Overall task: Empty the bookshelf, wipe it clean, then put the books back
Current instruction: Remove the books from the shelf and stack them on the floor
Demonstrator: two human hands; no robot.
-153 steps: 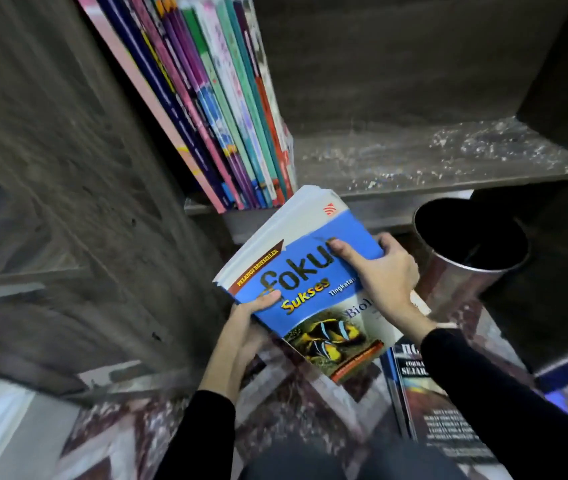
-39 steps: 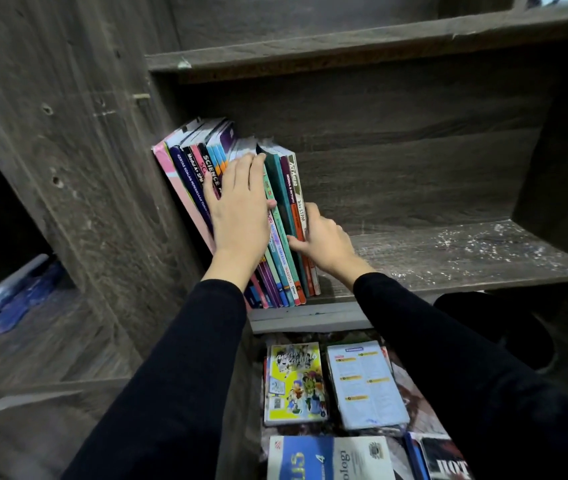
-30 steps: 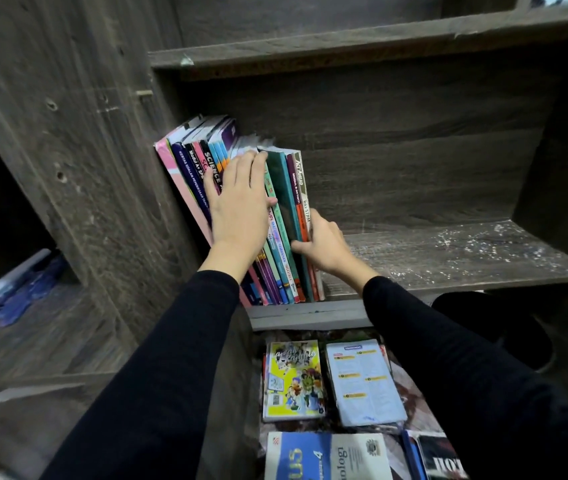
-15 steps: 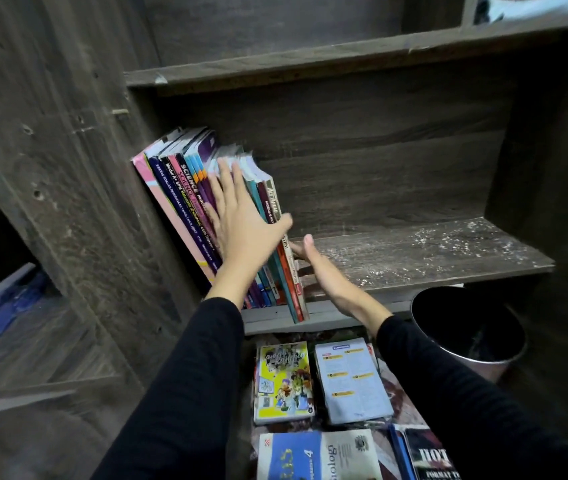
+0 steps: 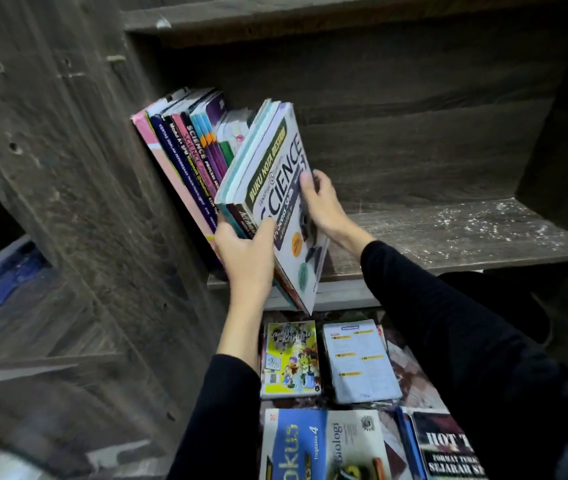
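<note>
1. At the far left of the bookshelf (image 5: 396, 84), its dark wooden side panel (image 5: 67, 174) is seen, marked with small holes.
2. Against that panel a row of leaning books (image 5: 185, 157) is stood on the shelf board (image 5: 466, 233), spines outward and tops tilted to the left; a pink cover is outermost on the left.
3. Just right of the row, the left hand (image 5: 246, 258) is wrapped round the spine side of a bundle of books (image 5: 275, 188). Its thumb is laid across the front cover, and its fingers are hidden behind the bundle.
4. The bundle is made up of several books held together, and the front cover is printed "SCIENCE Process Skills". It is tilted away from the row, so a gap is opened at the top. Its lower corner is carried out past the front lip of the board.
5. The opposite edge of the bundle is gripped by the right hand (image 5: 322, 206), thumb pressed on the cover and fingers curled behind.
6. To the right, the bare board is seen scattered with white specks.
7. Below the shelf, books are laid flat on the floor. A yellow cartoon book (image 5: 291, 358) and a white booklet (image 5: 358, 362) lie side by side. Nearer the camera lie a blue "Biologi" book (image 5: 324, 445) and a dark "HOT" book (image 5: 445, 448).
</note>
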